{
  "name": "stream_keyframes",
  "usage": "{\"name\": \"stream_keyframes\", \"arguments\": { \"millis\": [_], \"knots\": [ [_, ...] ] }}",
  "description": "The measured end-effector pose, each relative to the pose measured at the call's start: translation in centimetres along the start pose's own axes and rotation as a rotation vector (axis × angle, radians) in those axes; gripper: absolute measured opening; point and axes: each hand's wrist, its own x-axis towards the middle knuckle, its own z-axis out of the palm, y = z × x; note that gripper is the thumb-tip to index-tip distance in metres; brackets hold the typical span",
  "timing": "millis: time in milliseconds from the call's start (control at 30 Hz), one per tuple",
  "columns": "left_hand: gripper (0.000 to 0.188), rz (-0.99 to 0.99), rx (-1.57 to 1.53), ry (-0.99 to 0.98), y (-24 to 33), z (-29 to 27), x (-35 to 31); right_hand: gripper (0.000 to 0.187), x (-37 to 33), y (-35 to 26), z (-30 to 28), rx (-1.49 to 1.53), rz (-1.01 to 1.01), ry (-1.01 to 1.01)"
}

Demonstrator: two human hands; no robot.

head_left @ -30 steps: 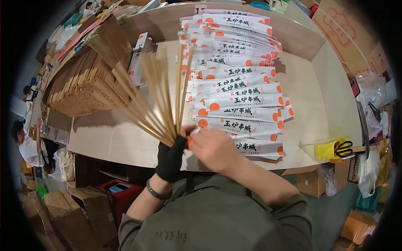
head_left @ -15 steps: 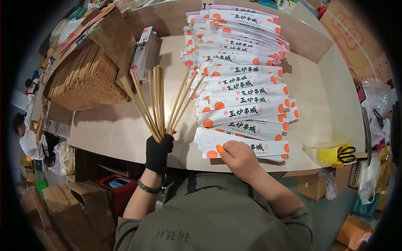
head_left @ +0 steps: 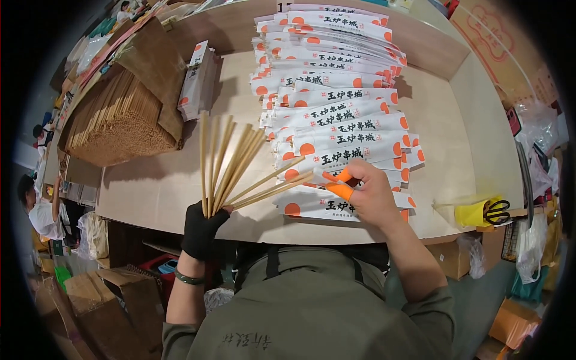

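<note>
My left hand (head_left: 205,231), in a black fingerless glove, is closed round the lower ends of several wooden chopsticks (head_left: 237,171), which fan out upward and to the right. Orange finger covers show on my right hand (head_left: 369,193), which pinches a white paper chopstick sleeve (head_left: 321,178), seen nearly end-on. The rightmost chopstick tips meet the sleeve's near end; how far they reach inside I cannot make out. Just below and behind it lies a pile of flat white sleeves (head_left: 324,207) with orange dots and black lettering.
Long overlapping rows of white sleeves (head_left: 348,96) run up the table (head_left: 444,156). At left stands an open carton (head_left: 159,60) packed with chopsticks (head_left: 114,120); beside it is a small sleeve stack (head_left: 198,81). Black-handled scissors (head_left: 497,213) sit by a yellow wrapping at the right edge.
My right hand has risen from the sleeve pile and now pinches a sleeve against the chopstick tips. My left hand has shifted left and down, its chopsticks now fanned further right.
</note>
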Motion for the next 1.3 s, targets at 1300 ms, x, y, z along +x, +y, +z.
{"name": "stream_keyframes", "arguments": {
  "millis": [1300],
  "knots": [
    [0.021, -0.075, -0.028, 0.099, -0.8, 1.7, -0.3, 0.015, -1.3, 2.0, 0.9, 0.061, 0.118, 0.009]
  ]
}}
